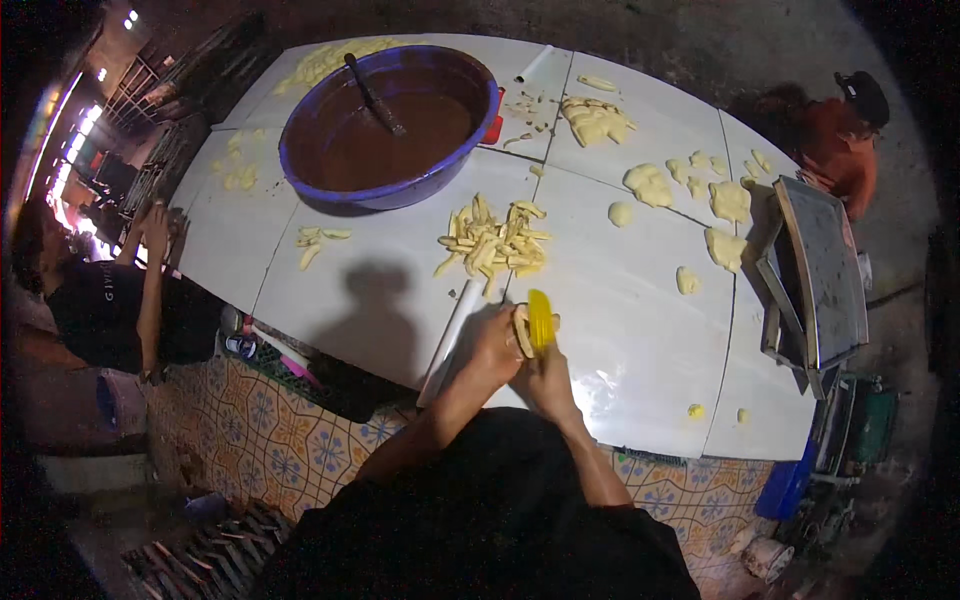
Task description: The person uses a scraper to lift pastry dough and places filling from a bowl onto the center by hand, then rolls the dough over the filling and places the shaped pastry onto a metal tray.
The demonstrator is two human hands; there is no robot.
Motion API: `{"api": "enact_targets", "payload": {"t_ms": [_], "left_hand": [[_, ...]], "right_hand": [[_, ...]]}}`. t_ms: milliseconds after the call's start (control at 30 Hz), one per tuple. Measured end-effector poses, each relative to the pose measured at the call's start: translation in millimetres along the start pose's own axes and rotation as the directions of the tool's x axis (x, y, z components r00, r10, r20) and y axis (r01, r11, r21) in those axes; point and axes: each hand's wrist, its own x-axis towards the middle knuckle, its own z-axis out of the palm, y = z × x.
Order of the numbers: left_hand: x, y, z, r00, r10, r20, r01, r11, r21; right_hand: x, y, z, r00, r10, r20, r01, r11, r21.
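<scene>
My left hand [498, 340] is closed on a pale banana piece [522, 330] at the table's near edge. My right hand [545, 375] grips a yellow tool [539, 315], possibly a knife, held against that piece. Just beyond them lies a heap of cut banana strips [490, 240]; a smaller group [312, 245] lies farther left. A white tube or roller [450, 340] lies beside my left hand.
The tiled table [620, 350] holds a purple basin of brown batter [370, 150] with a dark utensil, flattened pale pieces [650, 185] and stacked metal trays [820, 280] at right. One person [105, 300] is at far left, another [840, 150] at far right.
</scene>
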Motion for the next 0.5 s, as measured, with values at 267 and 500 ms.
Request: {"api": "enact_targets", "payload": {"t_ms": [267,500], "left_hand": [[12.8,0.3,0.1,0.858,-0.441,0.263,0.341,0.106,-0.934],[31.3,24.5,17.0,0.622,-0.772,0.133,0.386,0.155,-0.909]], "right_hand": [[-10.4,17.2,-6.6,0.961,0.164,-0.221,-0.066,0.918,0.391],[-35.3,10.1,-9.3,0.999,-0.005,-0.052,-0.007,0.977,-0.214]]}}
